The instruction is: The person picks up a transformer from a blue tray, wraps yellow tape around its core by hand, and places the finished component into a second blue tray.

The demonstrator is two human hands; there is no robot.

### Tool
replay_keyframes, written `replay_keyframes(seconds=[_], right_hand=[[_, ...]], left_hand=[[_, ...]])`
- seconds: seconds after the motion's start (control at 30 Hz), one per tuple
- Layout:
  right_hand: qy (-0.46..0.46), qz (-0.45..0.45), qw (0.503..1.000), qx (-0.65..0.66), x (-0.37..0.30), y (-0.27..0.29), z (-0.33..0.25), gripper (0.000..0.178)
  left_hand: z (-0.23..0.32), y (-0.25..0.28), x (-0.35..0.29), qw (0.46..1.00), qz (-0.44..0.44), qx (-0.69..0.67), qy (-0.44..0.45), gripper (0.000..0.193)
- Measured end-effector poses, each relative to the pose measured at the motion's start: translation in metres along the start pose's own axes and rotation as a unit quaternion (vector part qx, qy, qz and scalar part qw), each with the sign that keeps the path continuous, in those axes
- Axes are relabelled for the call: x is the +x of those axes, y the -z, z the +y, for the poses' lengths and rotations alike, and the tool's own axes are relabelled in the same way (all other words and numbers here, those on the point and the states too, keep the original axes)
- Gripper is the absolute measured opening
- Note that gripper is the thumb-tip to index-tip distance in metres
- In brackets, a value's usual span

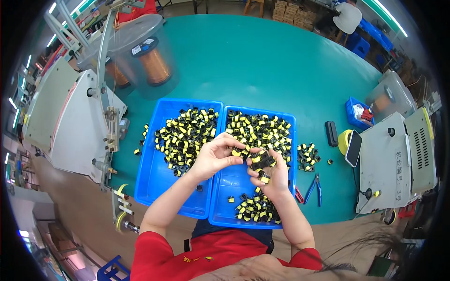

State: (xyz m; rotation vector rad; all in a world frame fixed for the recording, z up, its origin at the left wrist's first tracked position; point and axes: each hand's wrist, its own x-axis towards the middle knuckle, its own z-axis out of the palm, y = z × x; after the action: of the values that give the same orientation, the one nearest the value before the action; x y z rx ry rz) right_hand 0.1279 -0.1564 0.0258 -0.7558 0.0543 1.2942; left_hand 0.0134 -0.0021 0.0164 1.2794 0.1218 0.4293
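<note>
My left hand (213, 157) pinches one small black and yellow coil part (237, 151) above the seam between two blue trays. My right hand (272, 173) cups a cluster of several such parts (262, 160) right beside it, fingertips of both hands nearly touching. The left blue tray (152, 180) holds a heap of the parts (185, 136) in its far half. The right blue tray (225, 210) has a heap (260, 129) at the far end and a smaller pile (257, 209) at the near end.
A winding machine (70, 122) with copper wire spools (154, 65) under a clear cover stands at left. At right are loose parts (308, 157), blue cutters (315, 187), a phone (353, 147), a small blue bin (358, 114) and a second machine (393, 159). A person (348, 16) sits far back.
</note>
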Motion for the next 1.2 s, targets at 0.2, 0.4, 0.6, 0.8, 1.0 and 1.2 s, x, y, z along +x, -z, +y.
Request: replay_keyframes(seconds=[0.2, 0.4, 0.6, 0.8, 1.0, 1.2], right_hand=[[0.097, 0.003, 0.993, -0.067, -0.002, -0.003, 0.001, 0.046], [0.109, 0.023, 0.987, -0.118, 0.000, -0.004, 0.011, 0.042], [0.104, 0.024, 0.980, -0.168, 0.001, -0.005, 0.018, 0.034], [0.133, 0.047, 0.977, -0.163, 0.001, -0.005, 0.014, 0.029], [0.122, 0.021, 0.975, -0.187, 0.002, -0.002, 0.016, 0.027], [0.130, 0.021, 0.972, -0.193, 0.002, -0.002, 0.015, 0.027]], left_hand=[[-0.010, -0.002, 0.000, 0.998, -0.004, 0.047, -0.041, 0.028], [-0.012, -0.011, -0.001, 0.975, -0.004, -0.094, 0.201, 0.023], [-0.017, -0.015, -0.004, 0.986, 0.022, -0.043, 0.158, 0.031], [-0.013, -0.008, -0.004, 0.974, 0.009, -0.174, 0.147, 0.032], [-0.011, -0.003, -0.004, 0.980, -0.022, -0.159, 0.116, 0.035], [-0.008, -0.002, -0.002, 0.965, -0.043, -0.225, 0.126, 0.038]])
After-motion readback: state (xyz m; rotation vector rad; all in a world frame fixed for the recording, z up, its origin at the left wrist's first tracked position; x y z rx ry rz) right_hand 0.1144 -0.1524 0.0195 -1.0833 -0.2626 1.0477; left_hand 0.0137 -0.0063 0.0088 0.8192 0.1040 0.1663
